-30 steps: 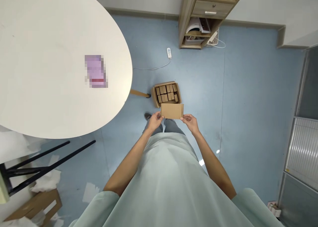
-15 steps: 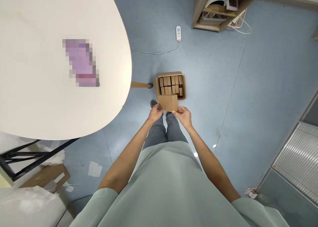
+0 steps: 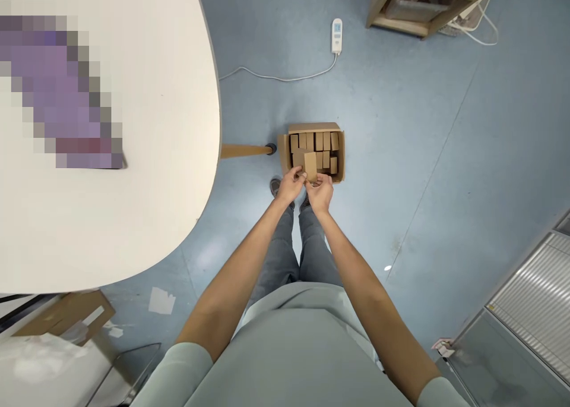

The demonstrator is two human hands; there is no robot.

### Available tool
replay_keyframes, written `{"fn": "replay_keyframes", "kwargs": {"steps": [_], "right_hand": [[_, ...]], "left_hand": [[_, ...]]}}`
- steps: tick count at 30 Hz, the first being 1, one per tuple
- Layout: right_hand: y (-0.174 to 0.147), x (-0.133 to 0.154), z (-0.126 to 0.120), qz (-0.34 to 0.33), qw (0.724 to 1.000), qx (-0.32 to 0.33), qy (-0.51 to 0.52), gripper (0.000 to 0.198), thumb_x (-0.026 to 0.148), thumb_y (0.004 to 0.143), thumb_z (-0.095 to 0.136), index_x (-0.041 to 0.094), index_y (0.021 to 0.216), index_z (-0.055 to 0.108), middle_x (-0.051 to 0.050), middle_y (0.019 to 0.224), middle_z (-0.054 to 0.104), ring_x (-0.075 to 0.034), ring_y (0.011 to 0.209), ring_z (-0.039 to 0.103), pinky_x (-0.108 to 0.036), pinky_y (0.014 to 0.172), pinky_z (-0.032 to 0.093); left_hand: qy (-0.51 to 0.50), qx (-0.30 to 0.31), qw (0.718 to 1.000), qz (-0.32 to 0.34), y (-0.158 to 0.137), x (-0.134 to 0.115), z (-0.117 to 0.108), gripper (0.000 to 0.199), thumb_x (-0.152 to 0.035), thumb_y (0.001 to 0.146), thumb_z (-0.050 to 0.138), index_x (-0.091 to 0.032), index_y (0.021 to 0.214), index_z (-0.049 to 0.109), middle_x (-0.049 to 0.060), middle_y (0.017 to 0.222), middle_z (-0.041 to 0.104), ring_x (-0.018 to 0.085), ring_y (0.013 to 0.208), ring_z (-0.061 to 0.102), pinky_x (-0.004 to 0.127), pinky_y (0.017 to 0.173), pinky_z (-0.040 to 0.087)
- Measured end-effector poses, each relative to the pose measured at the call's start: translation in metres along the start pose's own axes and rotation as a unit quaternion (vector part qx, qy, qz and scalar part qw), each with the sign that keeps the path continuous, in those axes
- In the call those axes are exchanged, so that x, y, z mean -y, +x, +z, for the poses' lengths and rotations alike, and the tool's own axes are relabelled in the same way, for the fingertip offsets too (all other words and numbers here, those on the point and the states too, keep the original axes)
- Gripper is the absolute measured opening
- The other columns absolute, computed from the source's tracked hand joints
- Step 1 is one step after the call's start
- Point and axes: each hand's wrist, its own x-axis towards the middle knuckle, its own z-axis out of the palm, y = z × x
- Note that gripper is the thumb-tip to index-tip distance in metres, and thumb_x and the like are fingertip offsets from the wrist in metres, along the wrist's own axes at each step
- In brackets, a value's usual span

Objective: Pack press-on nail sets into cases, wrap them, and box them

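Observation:
Between my two hands is a small cardboard box (image 3: 310, 166), turned so a narrow side faces up. My left hand (image 3: 291, 184) grips its left side, and my right hand (image 3: 320, 192) has its fingers closed around the lower right edge. The held box is over the near left part of an open carton (image 3: 342, 157) on the floor. Inside the carton, several small brown boxes (image 3: 319, 141) stand in rows. My hands and the held box hide the carton's near left corner.
A white rounded table (image 3: 178, 175) fills the left, with a blurred purple item (image 3: 57, 92) on it. A table leg (image 3: 244, 151) ends beside the carton. Beyond lie a white corded device (image 3: 337, 35) and a wooden shelf (image 3: 401, 27). A cardboard box (image 3: 66, 312) sits lower left.
Both hands have moved forward over the carton and closer together. The held box has turned from its broad face to a narrow side. The camera view has shifted lower and nearer.

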Motion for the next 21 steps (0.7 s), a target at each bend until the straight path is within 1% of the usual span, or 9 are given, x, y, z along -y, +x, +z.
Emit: {"fn": "replay_keyframes", "kwargs": {"steps": [4,7,9,12,14,17,21], "right_hand": [[0.033,-0.024,0.044,0.012,1.0,-0.02,-0.021,0.035,0.043,0.091,0.071,0.016,0.113,0.065,-0.015,0.118,0.067,-0.023,0.097,0.071,-0.037,0.095,0.059],[0.056,-0.043,0.078,0.02,0.999,-0.036,-0.034,0.032,0.042,0.092,0.07,0.017,0.111,0.064,-0.016,0.118,0.067,-0.026,0.104,0.07,-0.039,0.096,0.058],[0.072,-0.053,0.1,0.032,0.998,-0.042,-0.029,0.029,0.041,0.092,0.069,0.019,0.111,0.063,-0.016,0.119,0.067,-0.029,0.11,0.068,-0.042,0.098,0.057],[0.096,-0.064,0.131,0.07,0.997,-0.033,-0.018,0.023,0.034,0.093,0.067,0.019,0.11,0.062,-0.017,0.121,0.067,-0.032,0.113,0.067,-0.047,0.101,0.055],[0.111,-0.068,0.148,0.088,0.996,-0.021,-0.016,0.02,0.028,0.092,0.066,0.018,0.11,0.062,-0.019,0.122,0.066,-0.032,0.113,0.068,-0.048,0.102,0.055],[0.129,-0.075,0.17,0.089,0.996,-0.015,-0.011,0.017,0.022,0.09,0.066,0.019,0.106,0.062,-0.018,0.121,0.067,-0.031,0.109,0.069,-0.046,0.1,0.055],[0.143,-0.088,0.192,0.078,0.996,-0.028,-0.029,0.018,0.02,0.089,0.067,0.02,0.106,0.06,-0.018,0.121,0.067,-0.029,0.102,0.071,-0.043,0.094,0.058]], "left_hand": [[-0.021,0.021,1.0,0.004,0.039,0.025,0.006,0.044,-0.028,0.1,0.062,-0.014,0.142,0.065,0.016,0.143,0.07,0.028,0.125,0.07,0.043,0.113,0.053],[-0.014,0.02,1.0,0.007,0.071,0.047,0.007,0.042,-0.023,0.1,0.059,-0.012,0.14,0.066,0.016,0.142,0.07,0.027,0.126,0.07,0.041,0.113,0.052],[0.004,0.012,1.0,0.005,0.093,0.062,0.005,0.042,-0.023,0.099,0.061,-0.012,0.138,0.067,0.017,0.141,0.071,0.029,0.13,0.068,0.042,0.116,0.05],[0.03,-0.001,1.0,-0.001,0.125,0.083,0.002,0.045,-0.027,0.096,0.067,-0.012,0.138,0.067,0.019,0.143,0.069,0.032,0.135,0.064,0.045,0.119,0.047],[0.032,-0.002,0.999,0.0,0.144,0.095,0.0,0.047,-0.029,0.096,0.068,-0.012,0.139,0.067,0.02,0.144,0.068,0.032,0.135,0.064,0.046,0.119,0.046],[0.035,-0.002,0.999,0.014,0.168,0.11,-0.003,0.044,-0.028,0.096,0.066,-0.014,0.137,0.068,0.018,0.142,0.069,0.031,0.133,0.065,0.046,0.118,0.047],[0.052,-0.005,0.998,0.018,0.186,0.124,-0.006,0.038,-0.024,0.098,0.058,-0.014,0.132,0.069,0.017,0.135,0.074,0.03,0.127,0.068,0.045,0.115,0.049]]}}
